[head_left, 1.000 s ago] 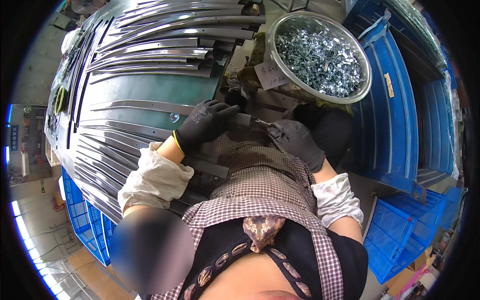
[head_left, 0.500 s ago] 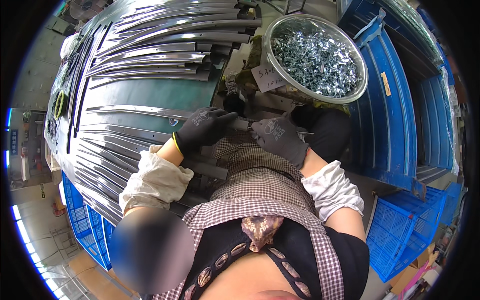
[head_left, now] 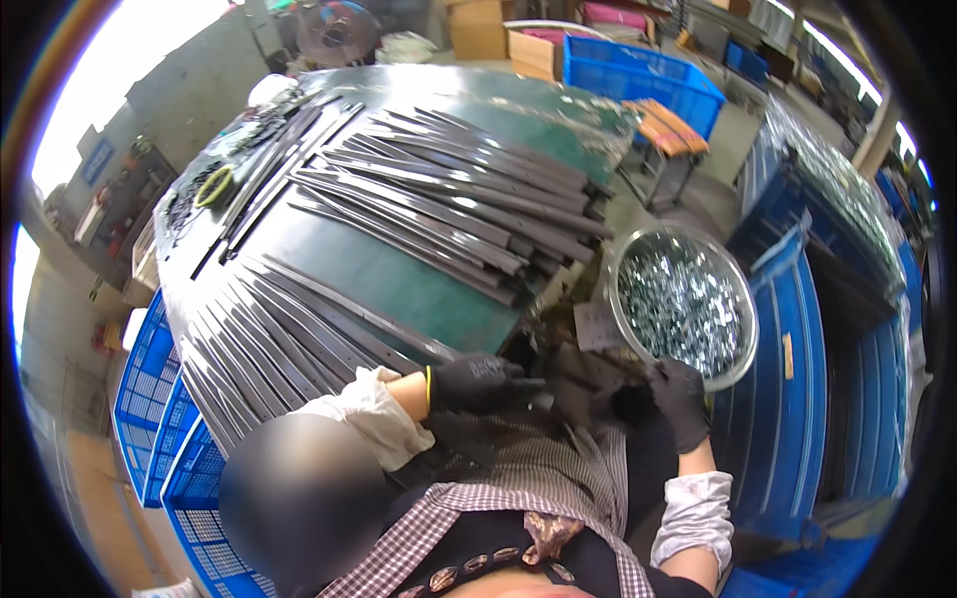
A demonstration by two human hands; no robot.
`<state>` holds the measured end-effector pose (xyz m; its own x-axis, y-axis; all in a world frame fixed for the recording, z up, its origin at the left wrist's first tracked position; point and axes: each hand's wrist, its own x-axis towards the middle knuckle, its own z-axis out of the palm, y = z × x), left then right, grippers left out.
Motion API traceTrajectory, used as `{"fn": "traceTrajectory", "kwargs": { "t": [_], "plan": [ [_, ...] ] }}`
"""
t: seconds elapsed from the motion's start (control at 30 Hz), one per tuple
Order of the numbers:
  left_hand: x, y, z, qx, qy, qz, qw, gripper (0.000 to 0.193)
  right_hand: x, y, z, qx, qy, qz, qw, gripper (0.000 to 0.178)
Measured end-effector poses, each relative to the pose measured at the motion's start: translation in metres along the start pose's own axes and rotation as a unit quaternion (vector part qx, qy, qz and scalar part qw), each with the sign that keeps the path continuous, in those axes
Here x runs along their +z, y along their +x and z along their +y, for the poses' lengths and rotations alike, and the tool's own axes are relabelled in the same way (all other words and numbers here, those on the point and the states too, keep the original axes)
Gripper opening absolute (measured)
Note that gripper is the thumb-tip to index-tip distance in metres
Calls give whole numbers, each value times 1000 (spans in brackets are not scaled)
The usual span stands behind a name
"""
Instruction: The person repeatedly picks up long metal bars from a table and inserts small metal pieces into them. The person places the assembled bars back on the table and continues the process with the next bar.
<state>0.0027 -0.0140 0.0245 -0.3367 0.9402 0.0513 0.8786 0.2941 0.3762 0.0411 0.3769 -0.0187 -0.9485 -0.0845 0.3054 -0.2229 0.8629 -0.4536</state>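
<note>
My left hand (head_left: 483, 385), in a dark glove, is closed around the near end of a long dark metal strip (head_left: 351, 307). The strip slants back over the table's front edge, and its held end is partly hidden by the glove. My gloved right hand (head_left: 682, 401) is at the near rim of a round clear bowl (head_left: 750, 344), fingers curled. What those fingers hold, if anything, is too small to make out. Heaped in the bowl are many small shiny metal clips (head_left: 680, 304).
More dark strips (head_left: 449, 199) lie across the green table (head_left: 384, 274), with another row (head_left: 259, 344) at its near left. A paper label (head_left: 595, 327) is beside the bowl. Blue panels (head_left: 773, 389) stand at right. Blue crates (head_left: 194, 488) sit at left, and a stool (head_left: 668, 130) stands behind.
My right hand has left the strip's end and moved right to the bowl's rim. My left hand stays on the strip. The view has tilted up, showing more of the room behind.
</note>
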Motion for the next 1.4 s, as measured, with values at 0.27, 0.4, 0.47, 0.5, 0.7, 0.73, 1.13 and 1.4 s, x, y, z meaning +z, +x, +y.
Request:
{"fn": "traceTrajectory", "kwargs": {
  "t": [0.27, 0.4, 0.47, 0.5, 0.7, 0.73, 1.13, 1.4],
  "plan": [
    [-22, -67, 68, -99, -202, -100, 969, 56, 23, 35, 90, 103, -218, -80, 967, 50],
    [-37, -82, 43, -17, -218, -56, 974, 50, 46, 45, 103, 114, -244, -131, 954, 43],
    [-46, -69, 16, -190, -284, -39, 939, 49, 48, 47, 125, 144, -203, -113, 962, 35],
    [-48, -61, -7, -115, -107, 60, 986, 52, 51, 47, 136, 158, -180, -105, 965, 32],
    [-63, -24, -89, -245, 240, 144, 928, 89, 41, 34, 118, 97, -170, -13, 980, 31],
    [-51, -30, -106, -246, 237, 129, 931, 92, 44, 35, 112, 107, -152, -9, 983, 31],
    [-22, -30, -117, -240, 270, 262, 895, 50, 7, 41, 99, 137, 109, 60, 983, 19],
    [-19, -33, -90, -119, 207, 251, 938, 43, 10, 25, 78, 217, 402, 83, 886, 15]
  ]
}}
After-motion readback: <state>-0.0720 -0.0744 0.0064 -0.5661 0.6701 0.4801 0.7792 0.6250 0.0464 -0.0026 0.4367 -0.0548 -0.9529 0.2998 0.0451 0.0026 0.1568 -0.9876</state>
